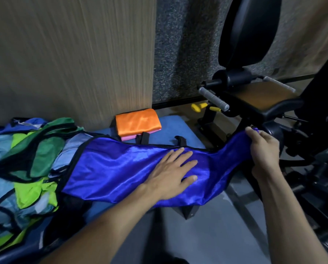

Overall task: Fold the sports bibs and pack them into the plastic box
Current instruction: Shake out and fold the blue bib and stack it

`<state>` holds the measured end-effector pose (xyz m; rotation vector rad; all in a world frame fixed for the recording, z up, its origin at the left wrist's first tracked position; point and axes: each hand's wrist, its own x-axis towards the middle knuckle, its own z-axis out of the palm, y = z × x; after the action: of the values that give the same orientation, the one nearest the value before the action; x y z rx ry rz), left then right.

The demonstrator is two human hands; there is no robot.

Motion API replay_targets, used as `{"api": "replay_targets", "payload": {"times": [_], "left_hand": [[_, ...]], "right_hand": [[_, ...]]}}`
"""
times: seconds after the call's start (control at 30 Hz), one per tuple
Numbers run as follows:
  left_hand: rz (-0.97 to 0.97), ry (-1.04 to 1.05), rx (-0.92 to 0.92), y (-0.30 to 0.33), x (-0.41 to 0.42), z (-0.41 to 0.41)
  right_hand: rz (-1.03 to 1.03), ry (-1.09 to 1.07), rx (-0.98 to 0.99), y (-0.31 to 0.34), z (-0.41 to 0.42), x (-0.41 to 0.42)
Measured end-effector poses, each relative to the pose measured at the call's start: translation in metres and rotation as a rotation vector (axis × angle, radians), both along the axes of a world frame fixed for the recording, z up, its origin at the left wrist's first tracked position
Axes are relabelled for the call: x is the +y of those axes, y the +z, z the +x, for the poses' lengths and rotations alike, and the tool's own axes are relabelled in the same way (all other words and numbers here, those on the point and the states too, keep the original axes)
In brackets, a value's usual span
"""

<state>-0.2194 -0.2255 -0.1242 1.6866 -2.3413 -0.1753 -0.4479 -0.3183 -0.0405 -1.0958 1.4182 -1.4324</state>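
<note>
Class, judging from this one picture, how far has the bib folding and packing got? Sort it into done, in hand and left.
Done: an orange bib lies folded on a pink one by the wall. In hand: the left hand presses flat on the blue bib while the right hand grips its end. Left: the heap of green and light blue bibs is unfolded. No plastic box is in view, so packing looks unstarted.

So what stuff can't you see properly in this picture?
- Plastic box: nowhere in the head view.
- Pink bib: only an edge shows; the folded orange bib covers it.
- Blue bib: the left hand lies flat over its middle, and the right hand hides the gripped end.
- Pile of bibs: cut off by the left edge, too tangled to count.
- Gym machine: its right side is dark and cut off.
</note>
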Motion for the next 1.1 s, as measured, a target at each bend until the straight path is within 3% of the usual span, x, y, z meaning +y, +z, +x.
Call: {"api": "replay_targets", "payload": {"times": [0.13, 0.23, 0.43, 0.5, 0.63, 0.7, 0.8, 1.0, 1.1], "left_hand": [[-0.213, 0.176, -0.022, 0.003, 0.024, 0.039], [-0.255, 0.304, -0.061, 0.007, 0.033, 0.070], [0.118, 0.285, -0.300, 0.017, 0.040, 0.123], [0.144, 0.259, -0.325, 0.018, 0.043, 0.140], [-0.119, 0.207, -0.328, 0.026, 0.054, 0.154], [-0.147, 0.207, -0.336, 0.032, 0.059, 0.162], [-0.163, 0.252, -0.224, 0.038, 0.067, 0.180], [-0.252, 0.528, 0.241, 0.055, 0.085, 0.205], [-0.210, 0.617, 0.322, 0.056, 0.087, 0.212]], "right_hand": [[-0.041, 0.033, 0.012, 0.017, 0.012, 0.005], [-0.042, 0.029, -0.009, 0.027, 0.017, 0.008], [-0.056, 0.129, 0.075, 0.047, 0.050, 0.021], [-0.092, 0.151, 0.098, 0.056, 0.068, 0.027], [-0.158, 0.234, 0.192, 0.062, 0.113, 0.038], [-0.173, 0.310, 0.249, 0.057, 0.146, 0.046], [-0.173, 0.424, 0.374, 0.040, 0.202, 0.058], [0.026, 0.646, 0.503, -0.004, 0.298, 0.084], [0.091, 0.701, 0.539, -0.017, 0.318, 0.091]]}}
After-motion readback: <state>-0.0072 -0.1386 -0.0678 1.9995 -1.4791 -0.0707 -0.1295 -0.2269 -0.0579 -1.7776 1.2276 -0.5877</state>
